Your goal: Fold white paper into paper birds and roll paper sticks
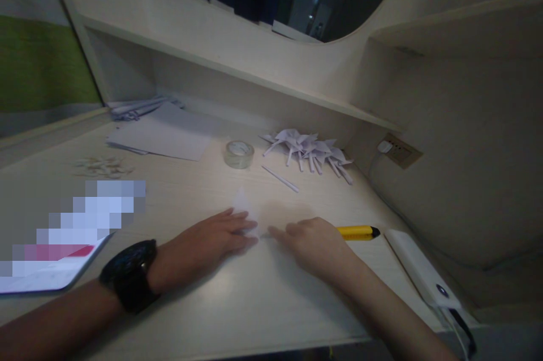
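Note:
My left hand (231, 233) lies flat with its fingers stretched out, pressing a folded piece of white paper (241, 200) onto the desk. Only the paper's pointed far end shows clearly; the rest is under the fingers. My right hand (314, 242) is closed around a yellow utility knife (357, 232) with a black end, its index finger pointing toward the left fingertips. A thin grey tip, seemingly the blade, shows beside that finger at the paper's edge. Beyond the hands lie a rolled paper stick (280, 178) and a roll of clear tape (238, 155).
Several paper pinwheels (311, 149) lie at the back right. Paper sheets (169, 132) and a pile of small pale pieces (103, 167) lie at the left. A tablet (72, 259) with a blurred screen is front left; a white power strip (419, 267) with cables lies right.

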Action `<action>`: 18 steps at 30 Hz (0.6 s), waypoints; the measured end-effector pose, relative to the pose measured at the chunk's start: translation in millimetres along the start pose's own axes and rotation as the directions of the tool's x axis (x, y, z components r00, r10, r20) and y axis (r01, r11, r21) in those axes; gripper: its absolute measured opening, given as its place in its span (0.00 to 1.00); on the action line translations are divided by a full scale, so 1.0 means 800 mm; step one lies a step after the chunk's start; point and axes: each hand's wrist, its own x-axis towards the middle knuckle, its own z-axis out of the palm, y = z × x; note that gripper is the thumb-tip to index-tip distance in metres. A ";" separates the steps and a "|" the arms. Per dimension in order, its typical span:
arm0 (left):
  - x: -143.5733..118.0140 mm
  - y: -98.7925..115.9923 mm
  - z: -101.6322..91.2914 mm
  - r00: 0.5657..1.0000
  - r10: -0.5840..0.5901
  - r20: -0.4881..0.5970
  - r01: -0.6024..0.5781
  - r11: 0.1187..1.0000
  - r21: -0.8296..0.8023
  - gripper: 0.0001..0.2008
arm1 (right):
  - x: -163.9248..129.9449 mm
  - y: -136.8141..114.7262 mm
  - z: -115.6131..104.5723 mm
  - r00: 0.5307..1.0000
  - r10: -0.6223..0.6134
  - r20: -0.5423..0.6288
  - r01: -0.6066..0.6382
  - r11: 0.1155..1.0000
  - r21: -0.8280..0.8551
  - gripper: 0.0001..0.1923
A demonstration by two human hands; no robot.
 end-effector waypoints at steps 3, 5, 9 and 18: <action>-0.001 -0.001 0.002 0.999 0.026 -0.033 -0.025 1.000 0.005 0.18 | -0.001 0.000 0.001 1.000 0.003 0.004 -0.003 1.000 0.008 0.18; -0.002 0.000 0.000 0.999 0.038 -0.034 -0.037 0.999 0.008 0.18 | -0.001 0.001 0.002 1.000 0.004 0.002 -0.004 1.000 0.016 0.19; -0.002 0.004 -0.004 1.000 0.019 -0.019 -0.018 1.000 0.014 0.19 | -0.002 0.002 0.003 1.000 -0.006 -0.006 0.006 1.000 0.018 0.19; -0.001 0.001 0.000 1.000 0.013 0.011 -0.013 0.999 0.040 0.18 | -0.003 0.001 0.005 0.999 -0.007 -0.042 0.007 1.000 0.007 0.19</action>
